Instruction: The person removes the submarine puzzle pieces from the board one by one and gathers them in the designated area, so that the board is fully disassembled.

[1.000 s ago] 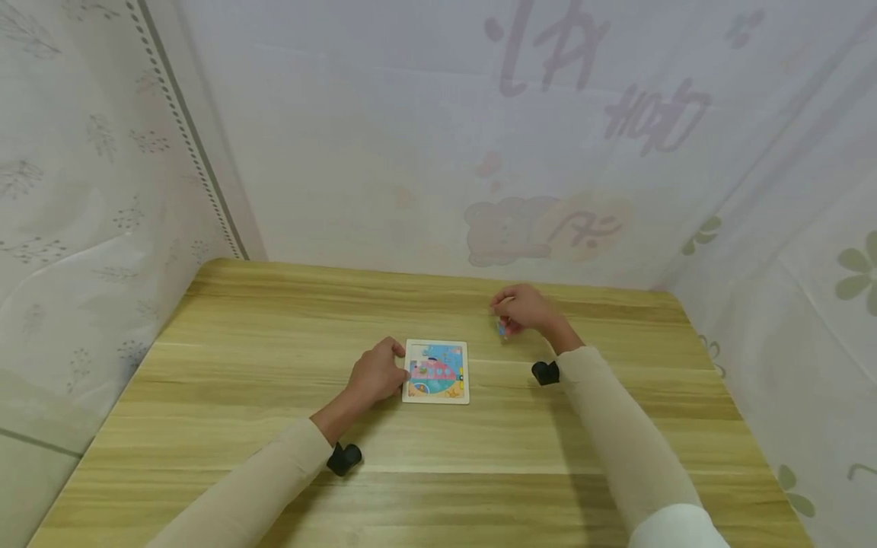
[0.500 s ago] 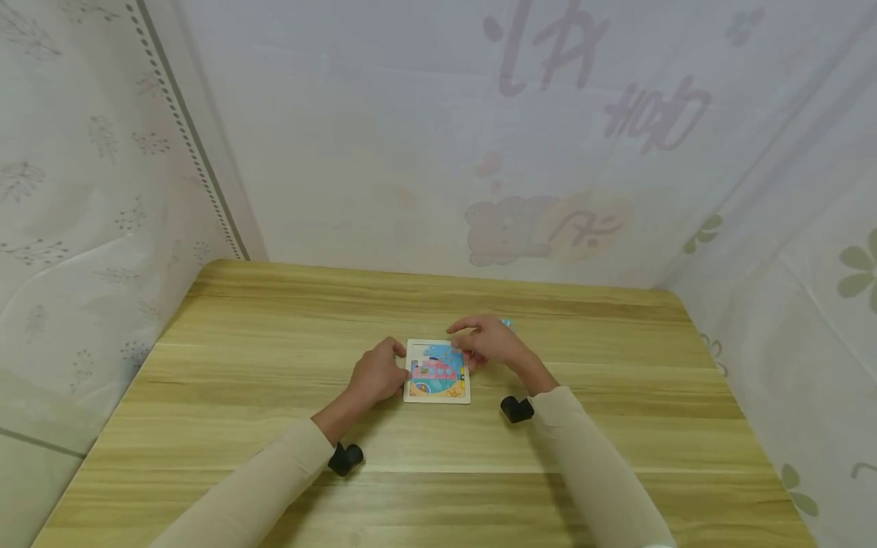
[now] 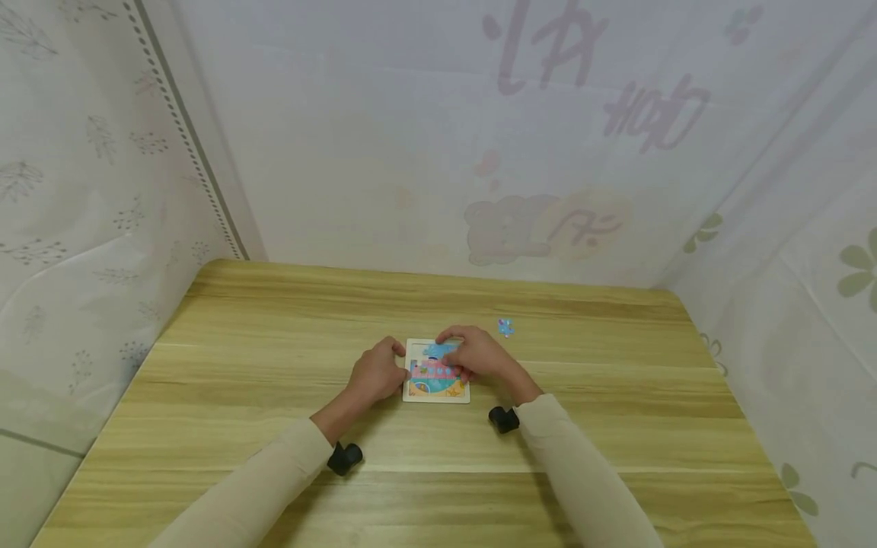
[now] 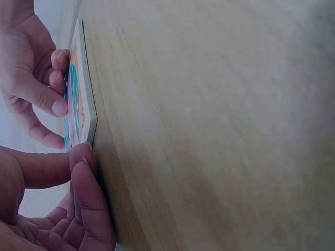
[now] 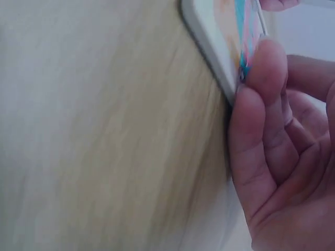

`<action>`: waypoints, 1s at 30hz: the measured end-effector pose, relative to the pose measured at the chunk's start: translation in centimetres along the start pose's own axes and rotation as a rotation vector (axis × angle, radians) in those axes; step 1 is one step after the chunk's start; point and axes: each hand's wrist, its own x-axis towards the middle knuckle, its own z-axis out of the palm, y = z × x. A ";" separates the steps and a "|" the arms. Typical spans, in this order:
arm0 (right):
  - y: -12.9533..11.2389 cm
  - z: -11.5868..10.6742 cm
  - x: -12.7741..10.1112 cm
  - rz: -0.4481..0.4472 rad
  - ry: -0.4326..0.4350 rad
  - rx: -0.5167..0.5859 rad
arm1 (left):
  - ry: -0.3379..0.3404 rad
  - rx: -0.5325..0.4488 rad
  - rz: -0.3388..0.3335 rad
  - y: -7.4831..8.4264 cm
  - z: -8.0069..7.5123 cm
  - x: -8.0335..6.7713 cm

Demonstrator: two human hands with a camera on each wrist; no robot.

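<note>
A square jigsaw puzzle board [image 3: 416,400] with a pale frame and a pink, blue and sandy picture lies on the table, bare at its upper left. My left hand [image 3: 375,373] pinches its left edge between thumb and fingers. Over the upper right part of it is my right hand [image 3: 479,354], thumb and index finger spread across the picture, other fingers curled at the right edge. Whether a puzzle piece is under those fingertips I cannot tell. A loose blue puzzle piece [image 3: 505,327] lies behind the right hand, apart from the board.
The wood-grain table [image 3: 274,304] extends around the board on all sides. Pale printed cloth [image 3: 384,152] hangs along its back and both sides. A black wrist camera [image 3: 345,459] sits by the left cuff, another black camera [image 3: 504,419] by the right cuff.
My right hand has come from the loose pieces at the back right down and left onto the board. The loose blue piece is uncovered now. My left hand has stayed on the board's edge.
</note>
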 end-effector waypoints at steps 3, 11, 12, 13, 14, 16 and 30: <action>-0.3 0.1 0.2 0.004 -0.002 0.028 | -0.001 0.002 0.004 0.0 0.0 0.0; -0.8 0.1 0.3 0.032 -0.030 0.036 | -0.004 0.000 -0.001 0.1 0.0 0.1; -0.9 0.1 0.3 0.031 -0.030 0.033 | -0.004 0.000 -0.001 0.1 0.0 0.1; -0.9 0.1 0.2 0.032 -0.031 0.036 | -0.005 0.000 -0.001 0.0 0.0 0.0; -0.9 0.1 0.2 0.023 -0.029 0.030 | -0.005 0.000 0.001 0.0 0.0 0.0; -0.9 0.2 0.1 0.013 -0.026 0.028 | -0.005 0.000 0.001 0.1 0.0 0.0; -1.0 0.1 0.4 -0.015 -0.045 0.023 | -0.001 0.000 -0.002 0.1 -0.1 0.1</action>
